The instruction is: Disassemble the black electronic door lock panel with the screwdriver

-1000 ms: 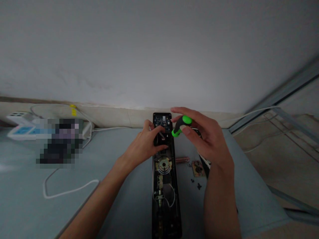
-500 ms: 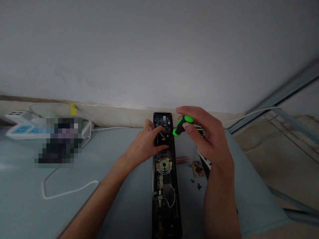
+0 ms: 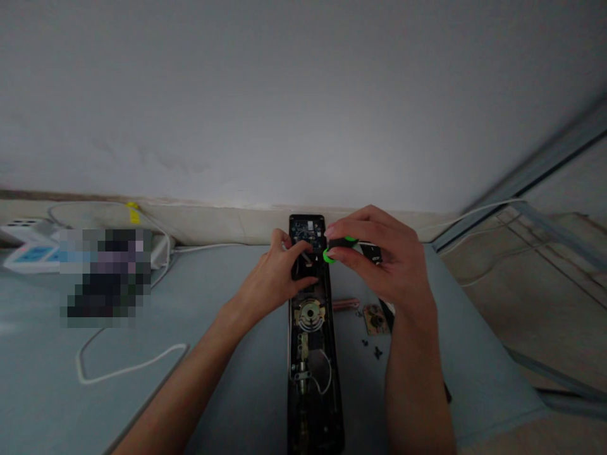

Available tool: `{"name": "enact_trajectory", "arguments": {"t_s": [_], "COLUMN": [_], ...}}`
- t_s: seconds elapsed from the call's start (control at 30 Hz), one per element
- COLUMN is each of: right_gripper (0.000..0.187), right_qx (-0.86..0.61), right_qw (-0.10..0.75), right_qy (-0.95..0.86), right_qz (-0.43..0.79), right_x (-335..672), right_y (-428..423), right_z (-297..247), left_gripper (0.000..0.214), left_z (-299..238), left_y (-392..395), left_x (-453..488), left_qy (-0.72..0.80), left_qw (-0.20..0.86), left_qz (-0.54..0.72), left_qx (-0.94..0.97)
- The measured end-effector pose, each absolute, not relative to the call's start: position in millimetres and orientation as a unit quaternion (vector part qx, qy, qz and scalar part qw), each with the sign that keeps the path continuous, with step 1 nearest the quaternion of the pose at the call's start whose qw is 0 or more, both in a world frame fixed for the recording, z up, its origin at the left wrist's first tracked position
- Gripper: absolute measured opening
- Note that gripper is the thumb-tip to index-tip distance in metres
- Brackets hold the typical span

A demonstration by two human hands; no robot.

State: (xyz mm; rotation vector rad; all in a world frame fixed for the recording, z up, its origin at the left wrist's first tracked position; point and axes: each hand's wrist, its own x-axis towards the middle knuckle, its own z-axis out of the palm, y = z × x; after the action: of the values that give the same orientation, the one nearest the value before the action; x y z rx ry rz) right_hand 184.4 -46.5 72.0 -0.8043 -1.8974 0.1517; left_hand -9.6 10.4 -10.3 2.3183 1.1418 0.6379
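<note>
A long black door lock panel (image 3: 327, 392) lies lengthwise before me with its inside facing up. It holds a circuit board (image 3: 308, 230) at its far end, a round metal hub (image 3: 310, 314) mid-way and a thin white wire below. My left hand (image 3: 279, 272) grips the upper part from the left, thumb and forefinger over the inside. In my right hand (image 3: 389, 253) is a green and black screwdriver (image 3: 341, 242), pinched between thumb and fingers at the panel's upper right edge. The screwdriver's tip is hard to make out.
Right of the panel lie a reddish metal strip (image 3: 346, 304), a square plate (image 3: 375, 320) and several dark screws (image 3: 378, 352). A power strip (image 3: 33, 254) stands far left beside a blurred-out object. A white cable (image 3: 128, 368) crosses the blue-grey tabletop (image 3: 227, 404); a wall rises behind.
My right hand has moved slightly left, its fingers closing further around the screwdriver handle, which now lies flatter. The left hand keeps its hold on the panel. The view has shifted slightly.
</note>
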Motion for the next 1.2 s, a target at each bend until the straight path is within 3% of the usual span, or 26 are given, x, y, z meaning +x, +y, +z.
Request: {"name": "enact_trajectory", "arguments": {"t_s": [0.13, 0.3, 0.43, 0.67, 0.97, 1.2], "right_gripper": [0.012, 0.026, 0.026, 0.028, 0.021, 0.024], "right_qx": [-0.37, -0.396, -0.406, -0.436, -0.593, -0.601], "right_qw": [0.5, 0.479, 0.472, 0.524, 0.278, 0.251], "right_qy": [-0.782, -0.777, -0.777, -0.727, -0.733, -0.728], "right_qz": [0.044, 0.101, 0.092, 0.082, 0.184, 0.215], "right_x": [186, 193, 195, 205, 243, 260], "right_y": [-47, -49, -54, -74, -81, -63], "right_z": [72, 70, 71, 84, 82, 61], "left_gripper": [0.052, 0.049, 0.055, 0.039, 0.019, 0.016], "left_z": [-10, -9, -6, 2, -13, -25], "left_y": [9, 9, 9, 0, -17, -21], "left_x": [-9, -11, -12, -5, 23, 30], "left_qy": [0.423, 0.424, 0.431, 0.367, 0.171, 0.151], "left_qw": [0.232, 0.212, 0.194, 0.064, 0.104, 0.123], "left_qz": [0.223, 0.218, 0.201, 0.309, 0.26, 0.228], "left_qx": [0.847, 0.853, 0.858, 0.875, 0.945, 0.954]}}
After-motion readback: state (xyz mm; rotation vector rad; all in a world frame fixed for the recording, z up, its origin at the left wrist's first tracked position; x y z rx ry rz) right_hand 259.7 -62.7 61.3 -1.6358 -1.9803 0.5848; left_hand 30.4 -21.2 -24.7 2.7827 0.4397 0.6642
